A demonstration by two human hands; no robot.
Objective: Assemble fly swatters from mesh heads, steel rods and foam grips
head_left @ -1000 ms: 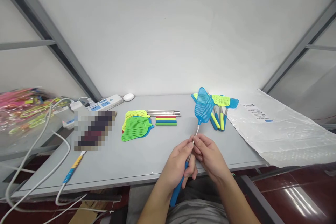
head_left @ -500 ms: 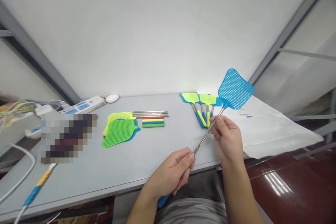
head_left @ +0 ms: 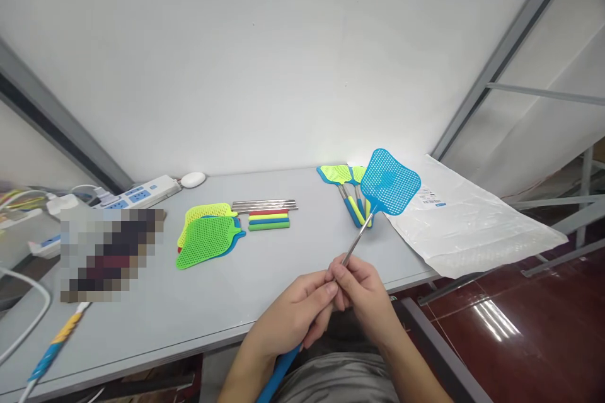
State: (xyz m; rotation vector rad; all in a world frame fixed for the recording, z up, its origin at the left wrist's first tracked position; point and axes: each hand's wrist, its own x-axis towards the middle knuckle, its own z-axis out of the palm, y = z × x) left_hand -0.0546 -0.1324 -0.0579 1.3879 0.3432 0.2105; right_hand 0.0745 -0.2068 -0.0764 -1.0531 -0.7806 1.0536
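A blue fly swatter (head_left: 391, 182) with a metal rod and blue handle slants up to the right, over the front of the table. My left hand (head_left: 300, 308) is wrapped round it near the top of the handle. Just above, my right hand (head_left: 359, 293) grips the metal rod, its fingers touching the left ones. Behind the blue head, several swatters (head_left: 336, 174) with green and blue heads lie on the table, partly hidden. To the left are loose swatter heads (head_left: 208, 242), several metal rods (head_left: 265, 205) and a row of coloured handles (head_left: 269, 220).
A white plastic bag (head_left: 472, 227) lies at the right end of the table (head_left: 189, 308). White power strips (head_left: 142, 194), cables and a white oval object (head_left: 193, 179) sit at the left back. A blurred-out item (head_left: 113, 252) lies at the left. A pale wall rises behind.
My right hand has slid down the rod to meet my left hand. The blue swatter's head has come lower and left in view, and its rod looks shorter.
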